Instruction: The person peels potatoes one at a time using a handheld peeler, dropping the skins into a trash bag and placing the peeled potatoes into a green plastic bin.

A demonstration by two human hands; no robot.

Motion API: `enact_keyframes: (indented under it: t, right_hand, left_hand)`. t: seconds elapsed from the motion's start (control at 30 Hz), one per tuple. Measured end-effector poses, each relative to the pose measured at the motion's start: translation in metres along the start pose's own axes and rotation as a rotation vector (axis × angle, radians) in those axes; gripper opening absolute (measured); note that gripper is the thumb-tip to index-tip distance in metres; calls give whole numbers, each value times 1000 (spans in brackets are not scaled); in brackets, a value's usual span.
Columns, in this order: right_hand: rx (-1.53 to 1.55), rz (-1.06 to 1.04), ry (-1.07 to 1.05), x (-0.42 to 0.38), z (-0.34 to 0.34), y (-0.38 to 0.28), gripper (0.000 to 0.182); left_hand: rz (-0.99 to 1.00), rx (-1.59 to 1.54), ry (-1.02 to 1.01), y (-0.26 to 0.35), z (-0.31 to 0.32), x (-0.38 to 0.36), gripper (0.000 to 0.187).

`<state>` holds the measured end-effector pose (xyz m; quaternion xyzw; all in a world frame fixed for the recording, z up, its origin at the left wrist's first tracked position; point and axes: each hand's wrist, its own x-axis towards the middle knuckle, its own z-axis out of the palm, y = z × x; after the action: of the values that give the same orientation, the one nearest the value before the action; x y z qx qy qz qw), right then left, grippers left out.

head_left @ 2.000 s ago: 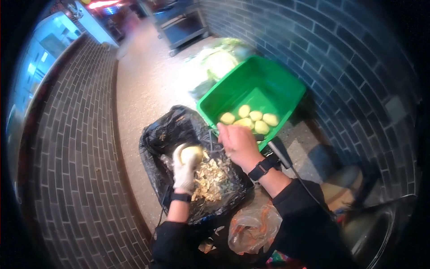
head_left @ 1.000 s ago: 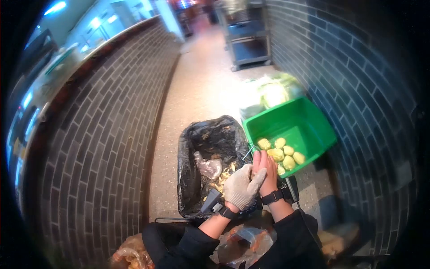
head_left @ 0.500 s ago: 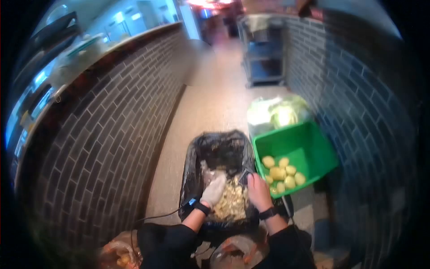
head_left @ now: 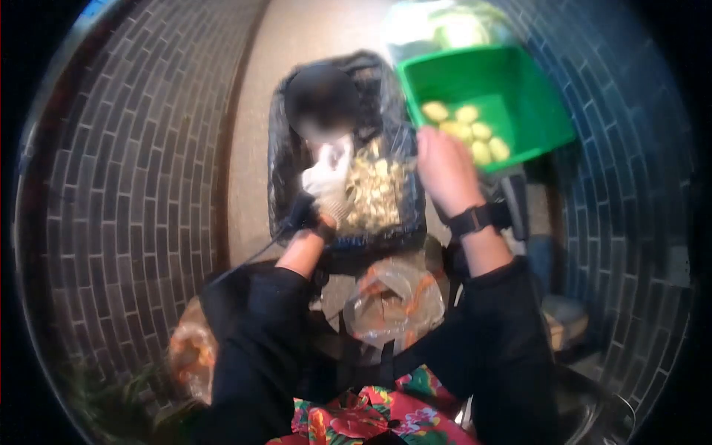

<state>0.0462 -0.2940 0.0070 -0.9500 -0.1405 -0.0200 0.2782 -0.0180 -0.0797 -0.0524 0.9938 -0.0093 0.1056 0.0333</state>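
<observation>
1. From my remote feed I look down a narrow passage between dark grey brick walls (head_left: 126, 170) with a pale speckled floor (head_left: 252, 156) running between them.
2. The biggest item in front of me is a black plastic bin liner (head_left: 285, 159) opened over a bin on the floor, directly ahead of both arms.
3. To its right, touching its edge, sits a tilted bright green plastic tub (head_left: 512, 85), with a clear bag of pale green leafy vegetables (head_left: 445, 26) just beyond it.
4. Nearer my body I see a crumpled clear plastic bag with orange contents (head_left: 393, 297) between the forearms, and another blurred bag with orange-brown contents (head_left: 191, 356) low on the left.
5. Inside the liner lies a heap of yellowish potato peelings (head_left: 371, 189), between my two hands.
6. In the tub's lower corner rests a cluster of peeled pale yellow potatoes (head_left: 467, 130), just beside my right hand.
7. My right hand (head_left: 445, 170) is bare, with a black wristband, hovering over the liner's right rim next to the tub; the blur is too heavy, so I cannot tell whether its fingers are spread or closed.
8. My left hand (head_left: 326, 182), in a white knit glove, is over the peelings at the liner's left side; its fingers look curled together, but whether they clasp anything I cannot tell.
</observation>
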Motion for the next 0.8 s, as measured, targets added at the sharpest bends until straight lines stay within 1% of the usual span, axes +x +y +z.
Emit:
enact_keyframes:
  t: [0.07,0.1,0.13,0.17,0.2,0.23,0.27,0.3,0.33,0.37,0.4,0.47,0.53,0.6,0.63,0.67,0.73,0.77,0.8]
  right_hand:
    - [99,-58,101,-3,0,10,31]
    - [168,-11,36,-6,-10,8,32]
    - [229,0,15,-10,-18,8,32]
    - [248,-8,-3,-13,-19,13,32]
    - [264,-18,-14,-13,-21,18,32]
    - [277,-44,1,-16,-25,19,31]
    - [274,-47,-8,-19,-27,20,31]
    - [301,-51,-1,-21,-28,21,30]
    - [328,-53,4,-24,-27,22,30]
    - [319,-93,35,-27,-26,24,29]
    - [313,-89,25,-28,-25,24,29]
    - [343,-75,-6,-28,-25,23,31]
    - [342,-67,7,-27,-23,26,31]
    - [344,-64,23,-24,-27,27,32]
    - [356,-17,-37,-21,-34,27,32]
    - [369,32,-93,-20,-40,29,33]
    - [325,73,-91,-22,-40,36,36]
    - [311,4,-21,-25,-39,39,35]
    - [297,-67,46,-27,-39,42,35]
  left_hand:
    - [-16,82,-91,13,-3,-36,67]
    - [90,-55,-280,13,-3,-51,60]
    - [178,49,-392,27,-5,-77,44]
    - [210,3,-645,40,-5,-92,38]
    - [255,-32,-767,50,4,-120,36]
    - [297,-149,-810,57,15,-154,30]
    - [431,-258,-1048,51,55,-196,25]
    - [447,-324,-793,53,94,-248,35]
    - [-89,-1175,-737,54,173,-313,50]
    - [39,-1114,-784,61,168,-286,54]
    - [168,-1053,-828,66,162,-236,58]
    - [-61,-1070,-871,90,173,-159,51]
    - [-242,-1281,-793,114,185,-103,48]
    - [-335,-1657,-665,143,152,-61,45]
    - [-311,-1658,-662,151,129,-48,40]
    - [-310,-1662,-662,156,132,-48,40]
    - [-78,-1359,-596,163,122,-45,33]
    - [3,-1339,-724,161,114,-53,32]
    - [-170,-1050,-510,165,124,-90,36]
